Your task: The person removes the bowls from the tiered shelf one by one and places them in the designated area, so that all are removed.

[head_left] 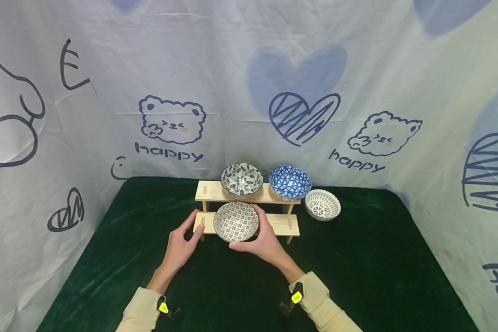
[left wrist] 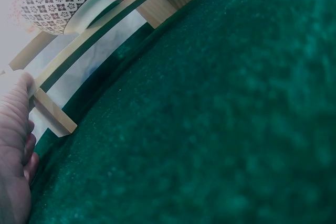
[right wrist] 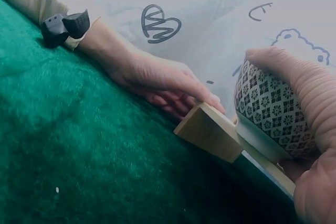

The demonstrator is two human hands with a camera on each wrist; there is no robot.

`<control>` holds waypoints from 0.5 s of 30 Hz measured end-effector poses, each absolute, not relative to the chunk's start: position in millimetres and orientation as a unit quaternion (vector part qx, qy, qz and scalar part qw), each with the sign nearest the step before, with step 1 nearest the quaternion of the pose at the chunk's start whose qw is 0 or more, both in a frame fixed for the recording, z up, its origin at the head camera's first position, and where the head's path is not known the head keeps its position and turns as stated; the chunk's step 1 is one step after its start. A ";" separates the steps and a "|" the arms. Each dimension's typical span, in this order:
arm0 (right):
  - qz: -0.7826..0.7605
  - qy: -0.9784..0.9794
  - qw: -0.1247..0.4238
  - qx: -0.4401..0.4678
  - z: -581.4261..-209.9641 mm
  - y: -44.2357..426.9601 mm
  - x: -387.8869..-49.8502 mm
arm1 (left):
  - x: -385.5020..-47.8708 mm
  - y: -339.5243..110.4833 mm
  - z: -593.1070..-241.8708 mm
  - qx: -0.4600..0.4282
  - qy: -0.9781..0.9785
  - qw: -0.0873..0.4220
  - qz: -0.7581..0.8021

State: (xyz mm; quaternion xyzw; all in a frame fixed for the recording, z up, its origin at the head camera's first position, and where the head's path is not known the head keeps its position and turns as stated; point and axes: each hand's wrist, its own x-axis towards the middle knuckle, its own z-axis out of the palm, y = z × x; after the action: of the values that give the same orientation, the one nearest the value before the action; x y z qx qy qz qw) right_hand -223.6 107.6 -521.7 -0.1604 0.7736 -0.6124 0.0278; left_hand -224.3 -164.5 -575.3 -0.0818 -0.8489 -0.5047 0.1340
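Observation:
A small bowl with a dark floral lattice pattern (head_left: 236, 222) is on the lower step of a two-step wooden stand (head_left: 288, 224). My right hand (head_left: 267, 240) grips it from the right, thumb at the front rim and fingers round the far side. In the right wrist view the bowl's white foot (right wrist: 257, 140) is at the step's surface; whether it bears weight there I cannot tell. My left hand (head_left: 180, 246) holds the left end of the lower step, thumb at the front edge. Part of that hand is cut off in the left wrist view.
On the upper step stand a leaf-patterned bowl (head_left: 241, 180) at left and a blue triangle-patterned bowl (head_left: 290, 182) at right. A white bowl with dark marks (head_left: 323, 205) sits right of the stand. Dark green cloth (head_left: 369, 258) covers the table; a printed curtain (head_left: 228, 83) hangs behind.

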 end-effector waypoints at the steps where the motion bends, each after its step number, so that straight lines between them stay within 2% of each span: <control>1: -0.613 0.773 0.026 -0.160 -521.4 107.2 -223.9 | -224.5 -164.8 -575.4 -0.081 -0.849 0.135 -0.505; 15: -0.634 0.756 0.007 -0.164 -519.9 108.5 -225.1 | -227.9 -164.4 -578.7 -0.087 -0.844 0.143 -0.510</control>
State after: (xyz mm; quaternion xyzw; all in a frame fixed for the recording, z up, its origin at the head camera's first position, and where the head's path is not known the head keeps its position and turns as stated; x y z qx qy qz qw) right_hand -225.1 108.5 -519.9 -0.1639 0.7555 -0.6342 0.0073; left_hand -227.9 -164.4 -578.7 -0.0874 -0.8436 -0.5102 0.1429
